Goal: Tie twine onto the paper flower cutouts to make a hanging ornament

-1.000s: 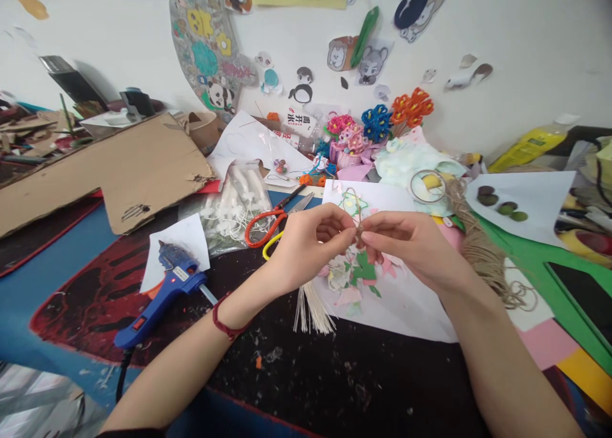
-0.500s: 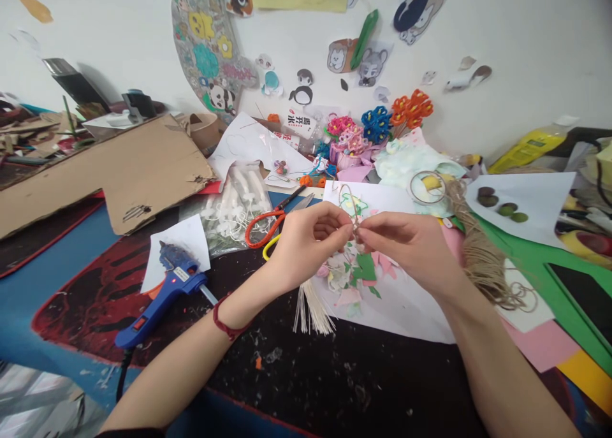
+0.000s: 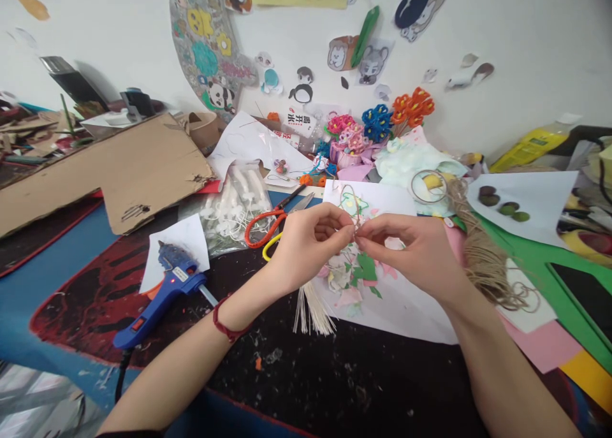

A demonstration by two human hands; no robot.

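My left hand (image 3: 310,240) and my right hand (image 3: 414,243) meet fingertip to fingertip over a white sheet of paper (image 3: 406,320). Both pinch a thin brown twine cord (image 3: 351,194), whose loop rises above the fingers; the spot where they grip it is mostly hidden. Below my left hand hangs a cream tassel (image 3: 313,310); its upper end is out of sight behind the hand. Pink, green and white paper scraps (image 3: 356,275) lie on the sheet under the hands. Just left of my left hand are scissors (image 3: 268,224) with orange-red handles.
A blue glue gun (image 3: 167,298) rests on the left, its light lit. Behind it are a bag of white tassels (image 3: 234,202) and cut cardboard (image 3: 148,176). A twine bundle (image 3: 482,259) lies right of my right hand, near a phone (image 3: 581,298). Yarn flowers (image 3: 375,124) stand by the wall.
Both hands stay almost in place, still pinching the cord. The right fingertips have shifted slightly left and down against the left ones.
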